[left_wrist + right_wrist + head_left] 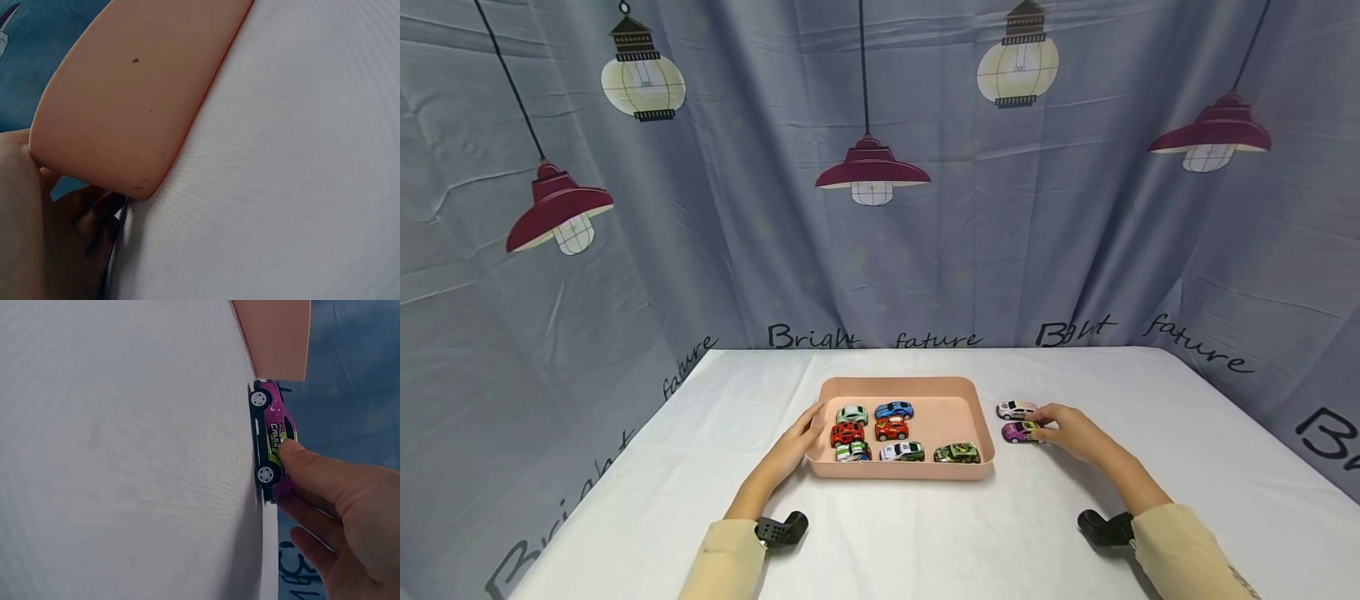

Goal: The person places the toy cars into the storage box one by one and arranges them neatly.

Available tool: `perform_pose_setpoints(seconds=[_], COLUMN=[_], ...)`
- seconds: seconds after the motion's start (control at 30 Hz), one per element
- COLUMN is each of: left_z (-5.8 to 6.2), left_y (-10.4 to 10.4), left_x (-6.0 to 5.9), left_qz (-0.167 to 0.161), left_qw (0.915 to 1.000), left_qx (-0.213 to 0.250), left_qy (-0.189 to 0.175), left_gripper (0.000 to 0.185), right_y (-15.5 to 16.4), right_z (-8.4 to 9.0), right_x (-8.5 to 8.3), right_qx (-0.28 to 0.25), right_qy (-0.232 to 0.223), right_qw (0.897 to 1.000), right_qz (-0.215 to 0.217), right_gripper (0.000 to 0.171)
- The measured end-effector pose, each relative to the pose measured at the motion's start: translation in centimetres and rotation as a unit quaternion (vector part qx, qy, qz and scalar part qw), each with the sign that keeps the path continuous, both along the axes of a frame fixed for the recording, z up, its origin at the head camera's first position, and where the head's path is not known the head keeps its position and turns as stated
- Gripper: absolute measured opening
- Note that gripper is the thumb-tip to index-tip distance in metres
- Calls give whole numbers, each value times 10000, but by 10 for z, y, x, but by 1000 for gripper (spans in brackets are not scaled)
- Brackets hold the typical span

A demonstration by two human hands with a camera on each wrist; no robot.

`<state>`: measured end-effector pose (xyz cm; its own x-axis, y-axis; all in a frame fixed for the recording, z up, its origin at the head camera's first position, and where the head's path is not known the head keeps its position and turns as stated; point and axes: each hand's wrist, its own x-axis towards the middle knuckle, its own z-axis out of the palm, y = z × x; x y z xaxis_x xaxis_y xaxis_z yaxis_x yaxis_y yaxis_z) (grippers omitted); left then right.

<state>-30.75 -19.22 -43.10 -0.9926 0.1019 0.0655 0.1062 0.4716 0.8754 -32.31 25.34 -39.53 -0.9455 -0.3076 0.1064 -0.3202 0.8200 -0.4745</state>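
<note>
- purple toy car [1019,432] on the white table [1075,533], just right of the pink tray [951,386], upright on its wheels; long axis runs left-right across the table; which end is the nose, can't tell
- white toy car [1015,408] just behind it, same left-right lie
- right hand [1070,431] reaches in from the right, forearm low over the table, thumb on the purple car's side, fingers curled round it, pinching it
- left hand [796,442] flat against the tray's left wall, fingers straight, gripping nothing
- seven toy cars inside the tray
</note>
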Motion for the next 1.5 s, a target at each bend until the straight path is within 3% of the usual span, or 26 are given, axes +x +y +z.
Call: perform_pose_setpoints(seconds=[0.37,0.83,1.17,1.5], left_z=[0,1,1,0], left_y=[0,-1,-1,0], left_x=[0,2,2,0], left_qz=[-4,5,3,37], left_qw=[10000,10000,10000,9999], left_qx=[18,-24,-69,-99], left_qy=[13,1,5,33], left_gripper=[52,52,52,52], right_y=[-1,-15,-46,-88], right_z=[2,22,41,36], right_x=[1,3,0,-4], right_qx=[-82,-360,-506,-262], right_qy=[113,525,409,429], right_qw=[9999,9979,9976,9974], right_qz=[41,150,249,521], right_gripper=[28,27,25,24])
